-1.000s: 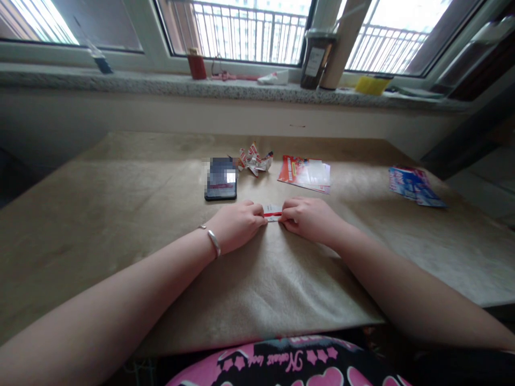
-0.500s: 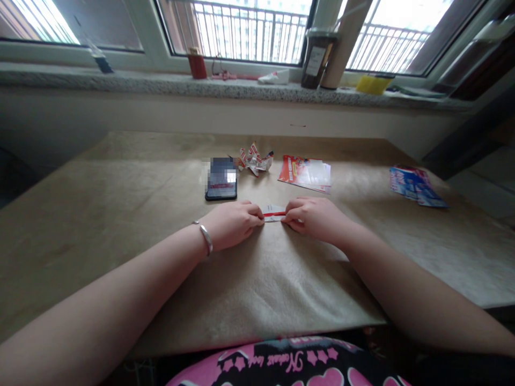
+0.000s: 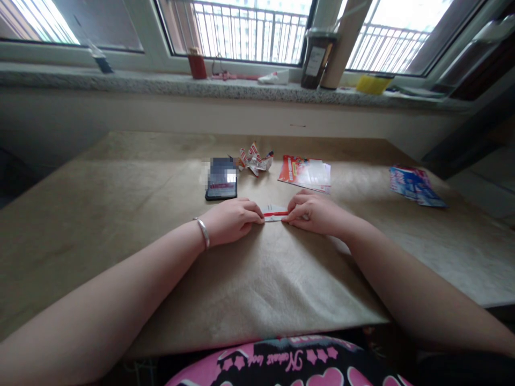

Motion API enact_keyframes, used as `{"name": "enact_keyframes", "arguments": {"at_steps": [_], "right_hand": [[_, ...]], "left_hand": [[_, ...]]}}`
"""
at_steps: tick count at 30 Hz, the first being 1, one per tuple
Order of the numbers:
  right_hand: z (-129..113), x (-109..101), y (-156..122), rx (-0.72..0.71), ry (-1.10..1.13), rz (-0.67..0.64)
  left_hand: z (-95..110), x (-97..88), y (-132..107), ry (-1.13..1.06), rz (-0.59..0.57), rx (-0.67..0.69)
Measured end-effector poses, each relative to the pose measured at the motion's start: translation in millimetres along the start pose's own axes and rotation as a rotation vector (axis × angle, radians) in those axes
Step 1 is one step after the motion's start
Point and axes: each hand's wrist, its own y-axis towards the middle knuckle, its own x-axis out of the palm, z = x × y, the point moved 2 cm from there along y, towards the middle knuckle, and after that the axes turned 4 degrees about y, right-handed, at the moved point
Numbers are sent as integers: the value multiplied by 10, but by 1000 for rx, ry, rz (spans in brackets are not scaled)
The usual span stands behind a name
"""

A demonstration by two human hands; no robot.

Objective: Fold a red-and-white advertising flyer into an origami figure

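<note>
A small folded piece of red-and-white paper (image 3: 274, 213) lies flat on the tan table cover (image 3: 120, 203), pinched at both ends. My left hand (image 3: 230, 219), with a silver bangle on the wrist, presses its fingertips closed on the paper's left end. My right hand (image 3: 315, 212) has its fingers closed on the right end. Most of the paper is hidden under the fingers.
A dark phone (image 3: 221, 179) lies just beyond my left hand, with a crumpled red-and-white wrapper (image 3: 255, 159) behind it. Red-and-white leaflets (image 3: 306, 172) lie beyond my right hand, blue ones (image 3: 414, 185) at far right. The windowsill (image 3: 140, 83) carries a red cup and jars.
Both hands have slid slightly apart along the paper, showing more of its red strip. My right hand has moved a little farther from me.
</note>
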Motion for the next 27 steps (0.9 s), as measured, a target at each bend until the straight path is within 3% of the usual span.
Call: {"name": "enact_keyframes", "arguments": {"at_steps": [10, 17, 22, 27], "right_hand": [[58, 61, 14, 2, 127, 46], [-116, 27, 50, -36, 17, 73], [-234, 54, 93, -86, -103, 76], [-169, 66, 74, -50, -37, 79]], "left_hand": [[124, 63, 9, 224, -3, 10], [243, 23, 72, 320, -47, -2], [255, 6, 75, 294, -49, -20], [110, 19, 35, 148, -16, 3]]}}
